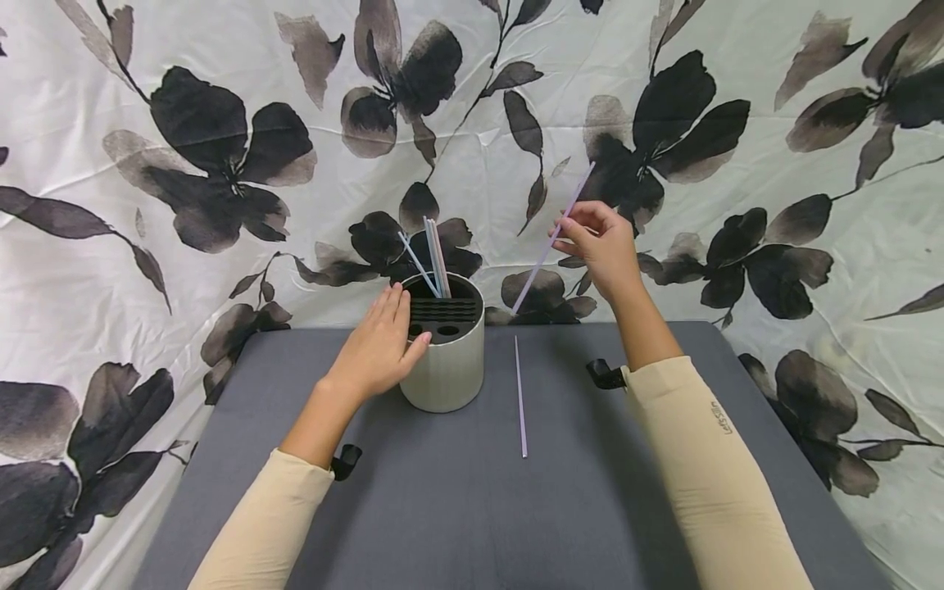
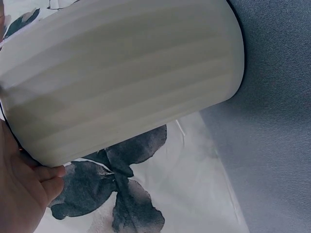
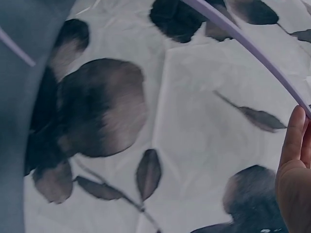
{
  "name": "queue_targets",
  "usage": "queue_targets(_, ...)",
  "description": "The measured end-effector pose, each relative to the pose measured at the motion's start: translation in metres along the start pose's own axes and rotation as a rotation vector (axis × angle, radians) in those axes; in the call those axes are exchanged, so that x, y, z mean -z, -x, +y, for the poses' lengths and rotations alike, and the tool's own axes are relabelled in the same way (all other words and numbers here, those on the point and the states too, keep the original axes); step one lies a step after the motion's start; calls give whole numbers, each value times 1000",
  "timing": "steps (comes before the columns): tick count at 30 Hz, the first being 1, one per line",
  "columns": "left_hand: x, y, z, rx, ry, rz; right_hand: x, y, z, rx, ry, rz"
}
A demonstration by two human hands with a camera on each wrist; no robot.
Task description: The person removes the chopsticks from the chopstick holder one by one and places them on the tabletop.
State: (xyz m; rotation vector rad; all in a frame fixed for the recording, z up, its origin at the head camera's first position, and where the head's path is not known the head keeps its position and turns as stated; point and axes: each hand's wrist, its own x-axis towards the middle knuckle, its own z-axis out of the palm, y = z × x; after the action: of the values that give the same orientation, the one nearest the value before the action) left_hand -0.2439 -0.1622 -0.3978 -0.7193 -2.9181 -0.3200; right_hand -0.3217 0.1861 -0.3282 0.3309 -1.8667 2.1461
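Observation:
My left hand [image 1: 379, 340] rests along the left side of the rim of a ribbed, cream round desk organizer [image 1: 442, 381], its fingers straight and its thumb near the front edge. The organizer stands upright, with a black slotted insert, and several thin pale straws [image 1: 437, 258] lean in its rear compartment. To its right, my right hand [image 1: 601, 246] pinches a lilac straw [image 1: 542, 258] between thumb and fingers, raised and tilted above the table's far edge. A second lilac straw [image 1: 520, 397] lies on the table below it.
The grey table [image 1: 457, 508] ends just behind the organizer. A white cloth with dark flowers [image 1: 516, 156] hangs behind it and shows at both sides. Small black camera mounts, a left one [image 1: 346, 462] and a right one [image 1: 605, 374], sit at the wrists.

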Motion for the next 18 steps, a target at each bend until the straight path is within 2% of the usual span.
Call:
queue_targets(13, -5, 0, -1, -3, -3, 6, 35, 26, 47, -108, 231, -49)
queue_targets(18, -4, 0, 0, 4, -1, 2, 42, 36, 66, -137, 207, -94)
